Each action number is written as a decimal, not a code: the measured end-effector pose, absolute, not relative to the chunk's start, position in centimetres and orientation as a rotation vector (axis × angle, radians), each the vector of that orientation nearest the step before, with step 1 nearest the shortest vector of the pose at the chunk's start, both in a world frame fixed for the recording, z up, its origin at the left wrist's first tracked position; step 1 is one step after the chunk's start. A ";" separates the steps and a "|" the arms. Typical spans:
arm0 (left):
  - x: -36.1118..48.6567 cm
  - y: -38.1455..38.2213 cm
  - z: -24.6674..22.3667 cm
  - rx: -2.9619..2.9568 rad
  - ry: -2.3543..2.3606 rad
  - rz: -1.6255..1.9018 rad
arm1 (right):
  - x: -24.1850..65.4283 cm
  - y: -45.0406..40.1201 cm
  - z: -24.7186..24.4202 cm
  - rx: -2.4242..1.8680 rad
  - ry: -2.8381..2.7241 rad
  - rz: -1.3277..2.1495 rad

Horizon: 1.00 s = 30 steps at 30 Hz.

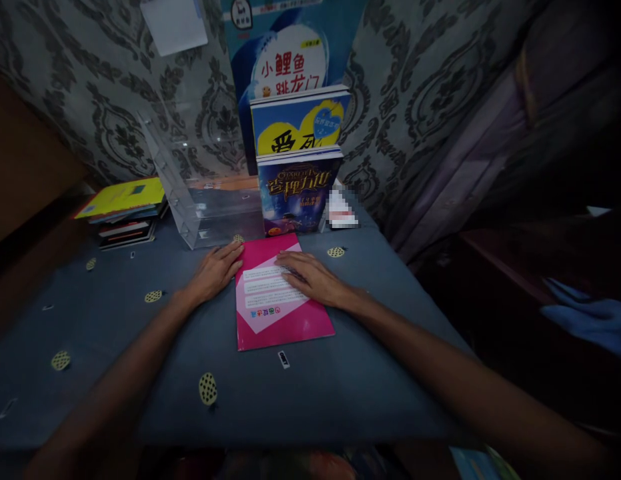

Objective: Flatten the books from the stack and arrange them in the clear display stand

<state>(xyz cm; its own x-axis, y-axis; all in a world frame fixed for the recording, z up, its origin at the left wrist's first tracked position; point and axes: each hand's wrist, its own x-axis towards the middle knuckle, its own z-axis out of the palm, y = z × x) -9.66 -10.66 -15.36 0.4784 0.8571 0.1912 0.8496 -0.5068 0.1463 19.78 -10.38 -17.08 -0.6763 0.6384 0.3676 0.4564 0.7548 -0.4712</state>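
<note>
Head view: books (300, 183) already stand tiered; the pink paperback (285, 330) still lies flat on the bench (380, 380), left hand (215, 272) at its edge, right hand (314, 280) atop, both grips released.

- swirly wallpaper (415, 100) out back
- white paper (175, 30) up top, leftish
- gathered curtain (470, 153) off to the right
- blue thing (590, 318) far right, can't tell what

Closed pink book (275, 303), laid flat
It is placed on the tabletop (260, 407); white text strips and small coloured characters are printed across its paler panel.
</note>
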 end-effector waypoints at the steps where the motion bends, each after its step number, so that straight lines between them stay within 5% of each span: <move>1: -9.6 -10.9 -15.3 2.683 1.537 0.372 | 19.8 -10.4 -17.1 -0.827 -2.431 0.469; 30: -10.9 -26.3 -13.6 2.874 0.939 0.471 | 19.4 -10.5 -17.2 -0.829 -2.425 0.420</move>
<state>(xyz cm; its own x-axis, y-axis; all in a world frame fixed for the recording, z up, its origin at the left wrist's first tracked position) -10.86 -26.29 -13.64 0.7647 0.5882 0.2632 0.5629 -0.8086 0.1713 19.36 -10.52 -17.24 -0.6662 0.6370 0.3877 0.4693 0.7622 -0.4458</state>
